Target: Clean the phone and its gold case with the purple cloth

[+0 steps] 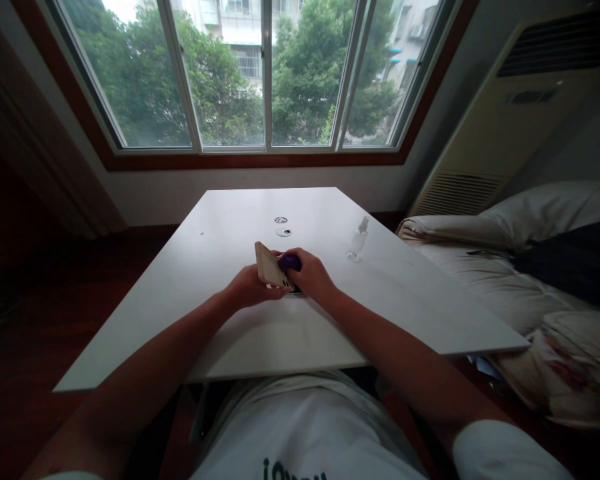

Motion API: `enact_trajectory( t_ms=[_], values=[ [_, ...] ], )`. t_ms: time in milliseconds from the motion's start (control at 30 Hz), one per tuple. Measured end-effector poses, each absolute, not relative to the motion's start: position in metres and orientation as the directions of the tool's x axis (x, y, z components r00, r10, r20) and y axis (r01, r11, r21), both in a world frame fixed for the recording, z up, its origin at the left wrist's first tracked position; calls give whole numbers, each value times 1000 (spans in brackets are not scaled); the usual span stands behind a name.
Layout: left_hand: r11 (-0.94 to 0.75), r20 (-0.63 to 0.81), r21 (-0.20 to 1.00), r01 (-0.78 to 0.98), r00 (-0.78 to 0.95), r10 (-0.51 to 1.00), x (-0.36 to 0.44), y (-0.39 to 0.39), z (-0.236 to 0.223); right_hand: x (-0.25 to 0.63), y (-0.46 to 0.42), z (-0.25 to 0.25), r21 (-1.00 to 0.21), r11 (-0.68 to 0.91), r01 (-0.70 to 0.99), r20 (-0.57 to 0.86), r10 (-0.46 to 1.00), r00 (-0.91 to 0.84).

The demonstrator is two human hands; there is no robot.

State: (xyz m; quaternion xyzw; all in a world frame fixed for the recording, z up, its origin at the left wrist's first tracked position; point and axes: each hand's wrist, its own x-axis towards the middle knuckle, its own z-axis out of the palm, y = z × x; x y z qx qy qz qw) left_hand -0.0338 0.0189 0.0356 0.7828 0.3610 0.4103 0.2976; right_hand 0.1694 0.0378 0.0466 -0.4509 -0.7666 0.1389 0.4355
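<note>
Over the middle of the white table, my left hand (249, 287) grips a smartphone (269, 265) in a pale cover, tilted up, with dark camera lenses near its lower right end. My right hand (314, 272) is closed around a small purple object (291, 262), perhaps a cloth or sponge, pressed against or right beside the phone. Something dark and flat shows under the right hand, mostly hidden. A clear spray bottle (358, 239) stands upright to the right of my hands. Beyond them lie two small round pieces (283, 232) on the tabletop.
The white table (190, 247) has angled sides, and its front edge is close to my body. A cream sofa (460, 247) with dark cloth (575, 263) on it stands at the right. Behind the table is a window (267, 87), with a tall air conditioner (510, 113) at its right.
</note>
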Motion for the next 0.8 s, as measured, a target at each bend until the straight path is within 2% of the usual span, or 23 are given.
enact_trajectory(
  t_ms=[233, 533, 667, 800],
  values=[
    [-553, 406, 746, 370, 405, 819, -35, 18, 38, 168, 36, 48, -603, 572, 557, 561, 800, -214],
    [-560, 323, 645, 520, 479, 816, -34, 16, 46, 162, 23, 57, -577, 653, 491, 631, 738, -240],
    [-553, 239, 570, 607, 522, 819, -31, 10, 56, 161, 19, 60, -559, 679, 475, 673, 707, -218],
    [-546, 174, 559, 624, 555, 813, -29, 5, 64, 160, 16, 63, -538, 739, 407, 732, 648, -209]
  ],
)
